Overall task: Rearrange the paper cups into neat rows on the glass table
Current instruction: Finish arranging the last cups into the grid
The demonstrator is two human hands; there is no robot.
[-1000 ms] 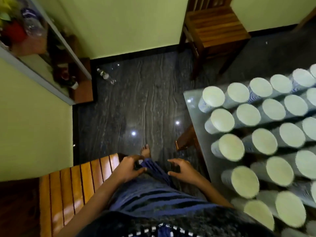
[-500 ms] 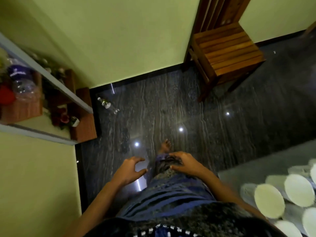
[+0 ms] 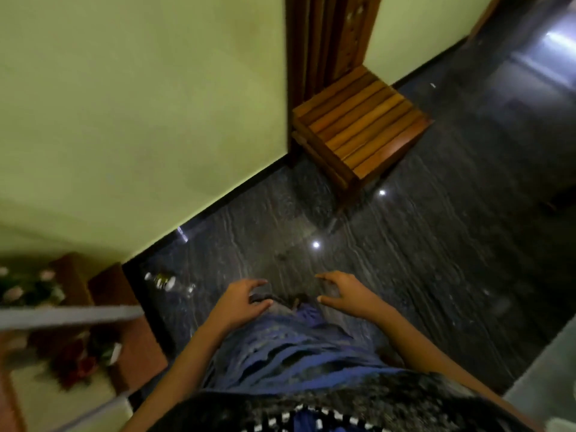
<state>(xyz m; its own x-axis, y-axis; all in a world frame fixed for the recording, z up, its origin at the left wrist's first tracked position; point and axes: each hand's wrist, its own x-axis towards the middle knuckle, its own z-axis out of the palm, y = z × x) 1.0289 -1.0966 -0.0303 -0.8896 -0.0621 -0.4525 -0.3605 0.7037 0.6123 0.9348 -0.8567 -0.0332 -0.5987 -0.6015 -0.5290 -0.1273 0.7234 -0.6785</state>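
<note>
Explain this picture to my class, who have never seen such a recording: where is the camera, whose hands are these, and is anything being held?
The camera sits on a person's head and looks forward and down, so you see their own body from above. The left hand and right hand hang open over the blue patterned clothing, fingers spread, holding nothing. Below them is a dark polished floor. A wooden chair stands against the green wall. Only a corner of the glass table shows at the lower right; no paper cups can clearly be made out. The picture is blurred.

Left hand (image 3: 241,302) and right hand (image 3: 346,294) hang empty, fingers spread, over the dark floor (image 3: 436,244).
</note>
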